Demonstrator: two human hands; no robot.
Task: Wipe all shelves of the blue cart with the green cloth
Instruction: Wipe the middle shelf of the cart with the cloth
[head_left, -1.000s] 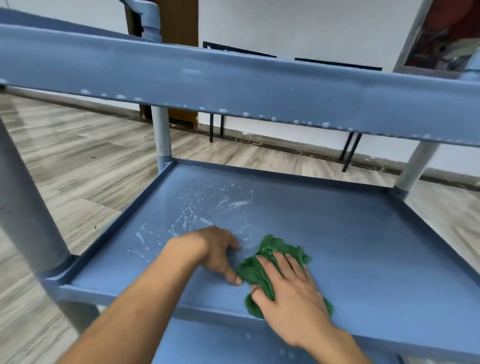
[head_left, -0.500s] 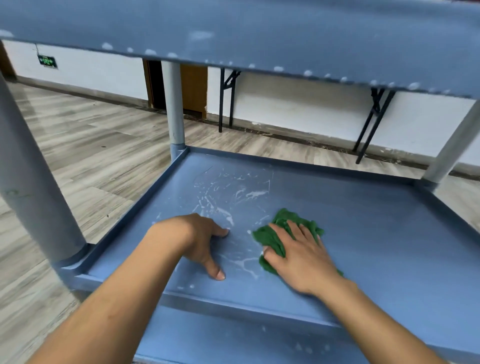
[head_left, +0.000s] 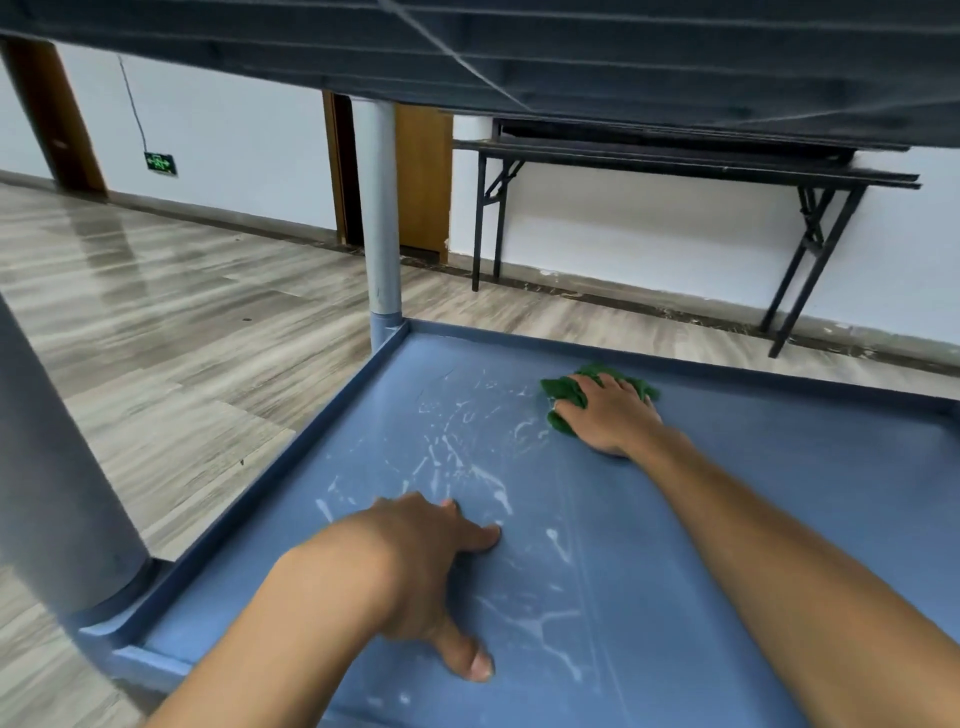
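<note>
One green cloth (head_left: 563, 391) under flat right fingers (head_left: 610, 387); left fingers (head_left: 475, 538) splayed on shelf (head_left: 779, 499).

Right hand (head_left: 608, 415) with green cloth (head_left: 563, 392) goes from the shelf's (head_left: 779, 493) 6 o'clock edge out to 12 o'clock, just short of the back rim (head_left: 727, 371), arm stretched, palm pressing the cloth flat. Left hand (head_left: 431, 566), a second ago touching the cloth, now sits well apart from it, cloth at its 1 o'clock. White streaks (head_left: 452, 457) lie exposed between them. View drops lower: upper shelf (head_left: 623, 62) shows its underside, folding table (head_left: 675, 161) and exit sign (head_left: 160, 162) come into sight.
</note>
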